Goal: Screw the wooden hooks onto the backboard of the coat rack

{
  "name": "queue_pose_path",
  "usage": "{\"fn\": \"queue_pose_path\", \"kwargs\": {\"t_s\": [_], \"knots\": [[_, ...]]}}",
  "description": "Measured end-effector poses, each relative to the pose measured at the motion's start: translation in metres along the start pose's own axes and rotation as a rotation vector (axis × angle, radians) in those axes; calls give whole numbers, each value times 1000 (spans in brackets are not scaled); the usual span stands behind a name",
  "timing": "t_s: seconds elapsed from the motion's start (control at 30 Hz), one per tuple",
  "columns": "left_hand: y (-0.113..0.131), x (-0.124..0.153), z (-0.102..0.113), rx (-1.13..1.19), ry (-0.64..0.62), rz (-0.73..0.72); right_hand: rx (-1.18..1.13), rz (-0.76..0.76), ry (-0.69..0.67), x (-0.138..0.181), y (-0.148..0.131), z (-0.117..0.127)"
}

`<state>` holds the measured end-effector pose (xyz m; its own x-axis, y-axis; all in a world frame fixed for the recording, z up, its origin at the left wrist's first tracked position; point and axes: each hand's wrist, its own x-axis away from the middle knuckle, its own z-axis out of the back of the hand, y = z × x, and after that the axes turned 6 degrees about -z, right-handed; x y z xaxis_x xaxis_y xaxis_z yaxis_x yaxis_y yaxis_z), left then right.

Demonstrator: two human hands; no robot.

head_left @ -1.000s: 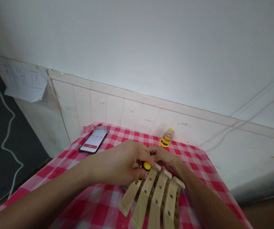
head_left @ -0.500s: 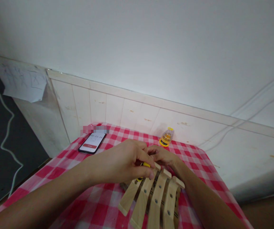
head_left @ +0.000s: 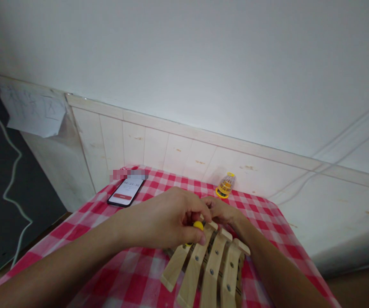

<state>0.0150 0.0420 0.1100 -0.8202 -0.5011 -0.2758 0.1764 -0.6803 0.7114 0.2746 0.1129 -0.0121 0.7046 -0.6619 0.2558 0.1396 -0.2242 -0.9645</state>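
My left hand (head_left: 184,218) reaches in from the left, thumb and fingers closed round what looks like a small yellow-handled screwdriver (head_left: 198,225); its shaft is hidden. Below it lies a wooden slatted piece (head_left: 211,267), made of several pale, angled strips fixed with metal screws, with short blocks at their far ends. My right hand (head_left: 221,210) curls round the far side of this piece, beside the left fingertips. Its fingers are partly hidden behind the left hand and the wood.
A clear cone-shaped bit case with yellow ends (head_left: 225,185) stands near the wall, beyond my right hand. On the left lies a phone (head_left: 125,192) showing a running timer. A red-and-white checked cloth (head_left: 120,278) covers the table, which meets a white panelled wall (head_left: 178,149).
My left fingers have shifted slightly about the yellow handle, baring more of its rounded top. Both hands stay at the wooden piece. The whole view has moved a little.
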Motion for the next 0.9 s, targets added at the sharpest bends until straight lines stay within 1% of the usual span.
{"fn": "queue_pose_path", "kwargs": {"t_s": [0.13,0.3,0.5,0.57,0.7,0.77,0.83,0.9], "knots": [[-1,0,0,-11,16,11,-3,5,-1,1,-1,-2],[-1,0,1,26,-18,25,-6,20,10,5,-2,-3],[2,1,0,18,-8,-54,7,13,12,5,-3,-3],[1,0,-2,-33,4,-82,6,12,14,5,-2,-2],[-3,-4,-7,-217,28,-143,3,18,17,3,0,-1],[-6,-5,-8,-239,32,-153,-2,18,12,3,3,0],[-8,-4,-7,-225,71,-162,-13,19,7,3,5,2],[-10,-4,-6,-221,144,-179,-21,23,5,3,9,4]]}}
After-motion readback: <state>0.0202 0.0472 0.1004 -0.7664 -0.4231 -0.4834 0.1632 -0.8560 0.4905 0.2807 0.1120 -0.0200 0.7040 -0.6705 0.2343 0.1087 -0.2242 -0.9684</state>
